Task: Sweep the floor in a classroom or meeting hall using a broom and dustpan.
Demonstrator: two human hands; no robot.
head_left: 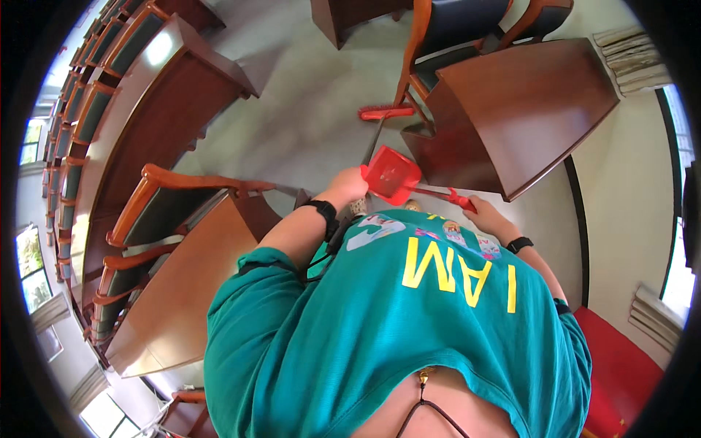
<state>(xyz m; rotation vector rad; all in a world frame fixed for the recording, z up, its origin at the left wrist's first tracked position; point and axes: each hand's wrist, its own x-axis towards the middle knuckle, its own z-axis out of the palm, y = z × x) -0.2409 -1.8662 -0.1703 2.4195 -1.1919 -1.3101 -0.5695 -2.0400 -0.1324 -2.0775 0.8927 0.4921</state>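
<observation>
Right hand (483, 217) grips a red dustpan (392, 175) by its handle (461, 201); left hand (350, 185) seems curled around a broom (375, 140) extending ahead.

Smooth plastic dustpan (392, 175), rough-bristled broom (387, 112), glossy wooden desk (537, 106), matt cloth shirt (401, 328).

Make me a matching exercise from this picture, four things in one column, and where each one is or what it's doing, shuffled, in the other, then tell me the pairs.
Column one:
1. red broom head
2. red dustpan
3. left hand
4. right hand

Column two:
A. closed on the dustpan's red grip
B. lying between the two hands in the view
C. beside a wooden chair
D. closed at the broom's dark shaft

Pairs: 1-C, 2-B, 3-D, 4-A
</observation>
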